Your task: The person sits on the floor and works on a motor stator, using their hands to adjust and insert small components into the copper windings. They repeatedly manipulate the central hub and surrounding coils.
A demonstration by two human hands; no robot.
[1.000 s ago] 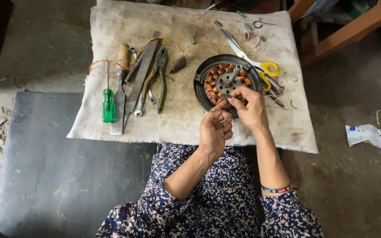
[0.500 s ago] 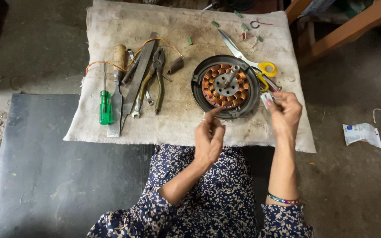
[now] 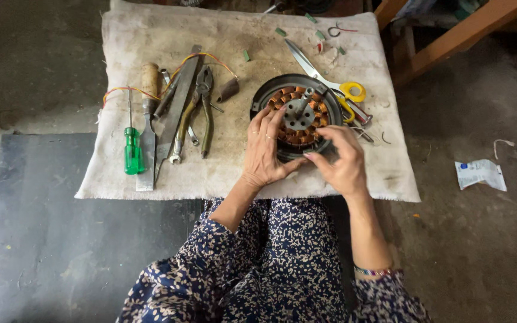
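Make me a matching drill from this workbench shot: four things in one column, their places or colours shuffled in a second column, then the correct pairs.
Things
1. screwdriver
2. scissors
3. pliers
4. left hand

Descriptions
A. yellow handles, lying right of the round motor stator
B. green handle, near the left edge of the cloth
C. resting on the copper windings of the stator
D. lying among the metal tools at the middle of the cloth

Pairs: 1-B, 2-A, 3-D, 4-C

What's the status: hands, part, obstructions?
Left hand and right hand both on motor stator. Stator flat on cloth. Scissors touch its far rim.
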